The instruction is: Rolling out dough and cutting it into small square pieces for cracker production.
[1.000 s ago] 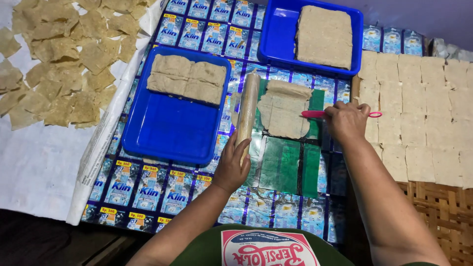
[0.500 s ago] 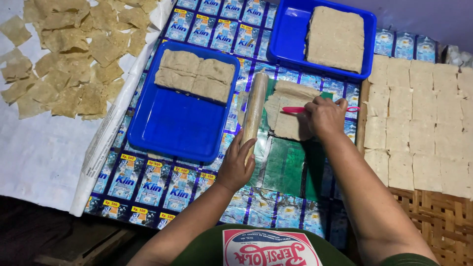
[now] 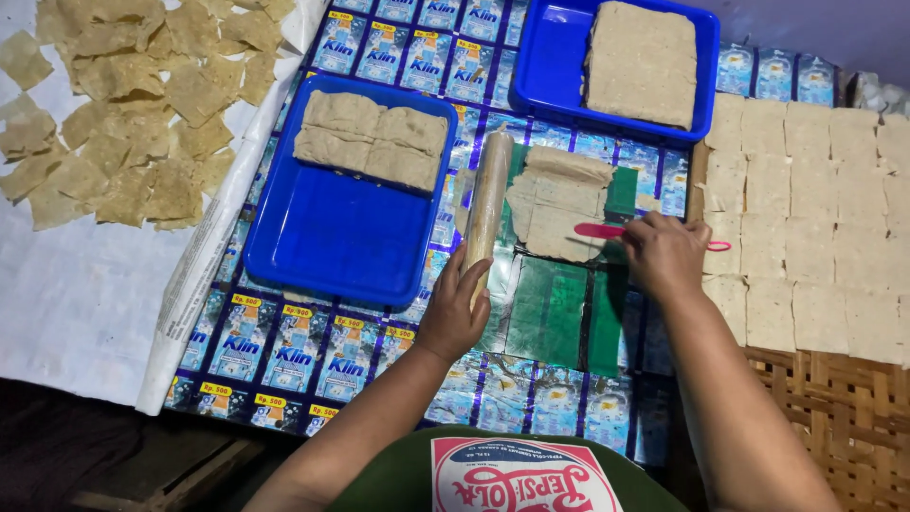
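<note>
Head view: a thin, pale sheet of dough (image 3: 555, 204) lies on a green plastic sheet (image 3: 559, 308), just right of the wooden rolling pin (image 3: 488, 204), which serves here as landmark. The dough looks matte and slightly grainy, with ragged edges and a fold at its far end. The right hand (image 3: 664, 251) is closed around a pink flat tool (image 3: 607, 230), fingers wrapped on the handle, blade laid across the dough's near right edge (judged a position for cutting or lifting). The left hand (image 3: 455, 313) rests at the pin's near end, fingers curled loosely on it, apparently steadying it beside the sheet. Left of the pin sits a blue plastic tray (image 3: 332, 237) holding stacked dough pieces (image 3: 370, 137) at its far side. Beyond the pin to the right, a second blue tray (image 3: 550, 57) carries a thick rectangular slab (image 3: 640, 62). Well right of the pin, pale squares (image 3: 806, 199) lie in rows on a woven mat (image 3: 834, 408). Far left of it, dry, wrinkled squares (image 3: 123, 104) are spread on white sheeting (image 3: 76, 303). Glossy printed sachet wrapping (image 3: 294, 356) covers the surface.
</note>
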